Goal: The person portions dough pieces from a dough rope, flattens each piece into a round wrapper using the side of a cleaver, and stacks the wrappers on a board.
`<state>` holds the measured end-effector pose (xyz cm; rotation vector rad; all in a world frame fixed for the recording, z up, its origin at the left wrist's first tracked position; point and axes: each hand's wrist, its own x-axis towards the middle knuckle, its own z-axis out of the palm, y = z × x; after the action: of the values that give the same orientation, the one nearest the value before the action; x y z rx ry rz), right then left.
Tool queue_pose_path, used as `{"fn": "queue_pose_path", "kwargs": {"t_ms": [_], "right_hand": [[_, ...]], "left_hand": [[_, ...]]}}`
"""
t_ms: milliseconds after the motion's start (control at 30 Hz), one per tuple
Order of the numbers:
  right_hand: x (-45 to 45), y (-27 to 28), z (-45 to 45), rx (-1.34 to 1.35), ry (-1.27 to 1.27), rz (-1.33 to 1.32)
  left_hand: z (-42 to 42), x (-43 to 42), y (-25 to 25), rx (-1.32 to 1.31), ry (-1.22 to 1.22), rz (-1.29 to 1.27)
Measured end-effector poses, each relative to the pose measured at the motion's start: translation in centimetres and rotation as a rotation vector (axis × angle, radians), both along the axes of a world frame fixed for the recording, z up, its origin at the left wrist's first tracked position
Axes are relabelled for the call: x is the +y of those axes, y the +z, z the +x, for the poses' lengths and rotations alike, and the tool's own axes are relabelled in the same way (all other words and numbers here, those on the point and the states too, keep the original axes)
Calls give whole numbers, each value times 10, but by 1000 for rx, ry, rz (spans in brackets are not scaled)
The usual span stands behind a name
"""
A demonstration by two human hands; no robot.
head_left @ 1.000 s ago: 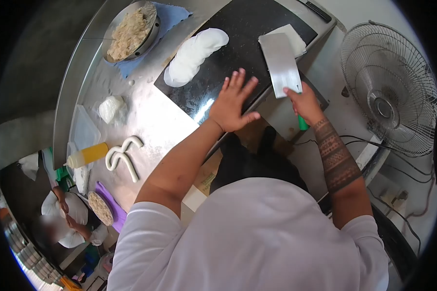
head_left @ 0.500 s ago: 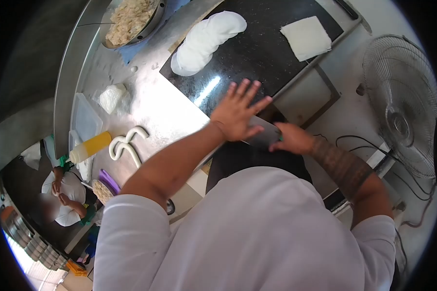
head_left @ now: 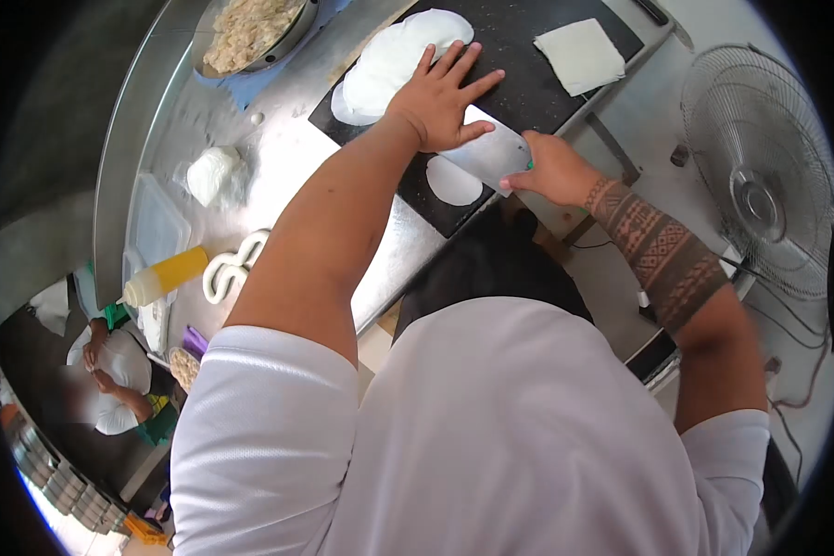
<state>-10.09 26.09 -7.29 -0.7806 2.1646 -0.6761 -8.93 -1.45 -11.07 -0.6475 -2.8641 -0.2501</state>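
Now the cleaver [head_left: 500,153] comes onto the near edge of black board [head_left: 521,56], beside white disc [head_left: 454,182]; right hand [head_left: 554,170] has its grip clamped on it, left hand [head_left: 435,109] spreads fingers apart; even pressure seems best

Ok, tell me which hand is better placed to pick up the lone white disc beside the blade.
Probably the left hand: it is spread open, gripping nothing, and close to the white disc. The right hand is occupied, closed on the cleaver.
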Motion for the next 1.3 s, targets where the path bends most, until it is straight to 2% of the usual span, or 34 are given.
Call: {"fn": "queue_pose_path", "kwargs": {"t_ms": [67, 100, 200, 300, 400, 500, 567, 667, 733, 800, 933, 1000, 1033, 1133, 1233, 1300], "right_hand": [[0, 0, 6, -67, -50, -4], [12, 5, 26, -183, -75, -50], [51, -9, 76, 18, -6, -72], [53, -6, 56, -103, -134, 66], [42, -22, 20, -16, -78, -17], [3, 3, -14, 100, 7, 74], [-7, 5, -19, 101, -6, -19], [10, -9, 17, -21, -41, -70], [41, -28, 57, -128, -60, -122], [55, -19, 66, -143, -140, -82], [48, -16, 9, -123, -119, -90], [31, -21, -26, 1, -67, -39], [22, -17, -32, 60, -46, -14], [4, 13, -43, 93, -14, 27], [28, -4, 9, -202, -168, -254], [47, -21, 47, -218, -87, -31]], "left_hand": [[13, 7, -6, -54, -20, 11], [35, 19, -5, -109, -27, 1], [81, 59, 1, -227, -96, 99], [57, 66, 5, -155, -78, 17], [20, 46, 7, -55, -42, -53], [-8, 16, -2, 43, -3, -70], [-21, 1, -9, 111, -5, -41], [7, 10, -1, -7, -119, 50], [51, 37, -4, -143, -113, 7], [55, 61, -3, -127, -191, 101], [2, 51, -4, -21, -89, 24], [-15, 36, -1, 31, -26, -42], [-25, 30, -2, 52, 17, -114], [-37, 16, 3, 152, -1, -61], [-2, 24, 1, -6, -117, 40], [36, 43, 2, -140, -174, 32]]}}
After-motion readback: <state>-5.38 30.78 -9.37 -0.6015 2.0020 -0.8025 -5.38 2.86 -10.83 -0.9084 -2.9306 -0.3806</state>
